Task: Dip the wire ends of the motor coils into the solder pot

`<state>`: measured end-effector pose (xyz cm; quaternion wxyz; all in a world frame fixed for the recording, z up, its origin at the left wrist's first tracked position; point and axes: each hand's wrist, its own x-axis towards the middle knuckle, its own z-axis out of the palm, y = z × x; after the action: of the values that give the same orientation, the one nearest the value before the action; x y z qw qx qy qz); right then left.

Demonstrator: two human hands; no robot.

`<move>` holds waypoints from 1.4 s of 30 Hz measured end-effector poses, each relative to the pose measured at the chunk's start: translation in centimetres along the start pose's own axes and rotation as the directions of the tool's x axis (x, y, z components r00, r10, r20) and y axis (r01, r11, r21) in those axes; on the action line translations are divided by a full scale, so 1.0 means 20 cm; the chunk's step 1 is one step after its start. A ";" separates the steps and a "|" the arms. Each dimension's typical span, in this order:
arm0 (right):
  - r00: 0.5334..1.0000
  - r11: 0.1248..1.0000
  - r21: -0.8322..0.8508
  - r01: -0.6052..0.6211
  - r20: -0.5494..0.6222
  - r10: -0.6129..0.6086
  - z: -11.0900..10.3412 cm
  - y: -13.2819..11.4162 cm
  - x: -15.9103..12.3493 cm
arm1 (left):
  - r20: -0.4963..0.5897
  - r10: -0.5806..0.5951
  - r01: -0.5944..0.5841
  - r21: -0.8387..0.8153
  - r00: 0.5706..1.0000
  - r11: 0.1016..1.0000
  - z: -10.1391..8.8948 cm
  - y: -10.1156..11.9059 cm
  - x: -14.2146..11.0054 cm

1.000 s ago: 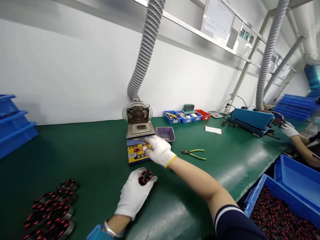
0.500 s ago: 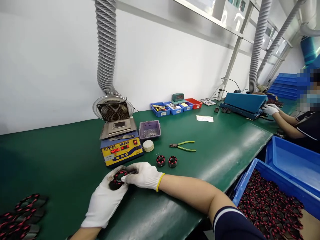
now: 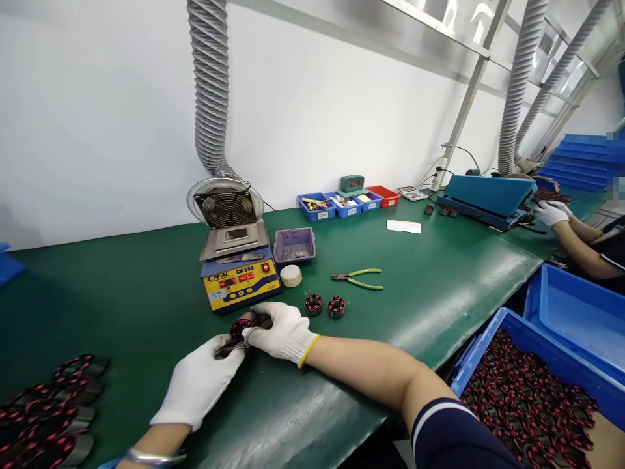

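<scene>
A black motor stator [image 3: 240,329] with red windings is held in front of the yellow-and-blue heating unit, tilted and partly covered by fingers. My right hand [image 3: 282,332], in a white glove with dark-stained fingertips, pinches it from the right. My left hand [image 3: 202,374], also gloved, has its fingers curled at the lower left side of the same stator; the exact contact is hard to see. Two more stators, a left one [image 3: 313,305] and a right one [image 3: 336,307], stand on the green table beyond my right hand, with fine wire ends sticking out.
Heating unit [image 3: 241,286] with an exhaust hose [image 3: 211,85] behind, purple tray [image 3: 294,246], round white tin [image 3: 291,276], green-handled cutters [image 3: 359,279]. Stacked stators [image 3: 53,410] lie left; a blue bin [image 3: 502,319] full of stators stands right. A co-worker's gloved hands [image 3: 551,212] are at a blue machine [image 3: 488,198].
The stator has moved up and right, away from my left palm and into my right fingers, and is turned more edge-on. My left hand has shifted slightly left. The view has turned a little.
</scene>
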<state>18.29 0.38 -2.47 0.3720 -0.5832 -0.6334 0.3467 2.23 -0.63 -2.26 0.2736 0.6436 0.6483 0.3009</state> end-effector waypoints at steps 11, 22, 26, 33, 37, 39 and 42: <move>0.999 0.918 0.395 -0.036 0.042 0.021 0.05 0.02 0.06 | 0.446 0.095 0.169 -0.515 0.890 0.840 -0.29 0.06 -0.09; 0.998 0.892 0.451 0.046 0.026 -0.065 0.06 0.02 0.05 | 0.074 -0.057 0.088 -0.556 0.996 0.827 -0.17 0.06 -0.02; 0.996 0.900 0.434 0.046 0.048 -0.074 0.05 0.01 0.04 | 0.069 0.045 -0.009 -0.450 0.997 0.893 -0.09 0.08 -0.05; 0.996 0.892 0.449 0.057 0.034 -0.080 0.05 -0.03 0.03 | -0.105 0.015 -0.084 -0.682 0.994 0.727 -0.23 0.07 -0.06; 0.999 0.864 0.503 0.028 0.009 -0.037 0.03 -0.05 0.03 | -0.195 -0.088 -0.114 -0.822 0.977 0.559 -0.19 0.02 -0.05; 0.998 0.863 0.501 0.058 0.001 -0.068 0.00 -0.07 0.05 | -0.163 -0.081 -0.090 -0.822 0.983 0.563 -0.12 0.00 -0.05; 0.990 0.925 0.353 0.144 -0.047 -0.136 -0.07 -0.15 0.14 | -0.065 0.029 -0.068 -0.770 0.997 0.634 -0.02 0.00 -0.02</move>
<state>18.01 3.03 1.12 0.5019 -0.4635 -0.5961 0.4217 1.84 -1.10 -1.98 0.4988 0.4754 0.4463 0.5709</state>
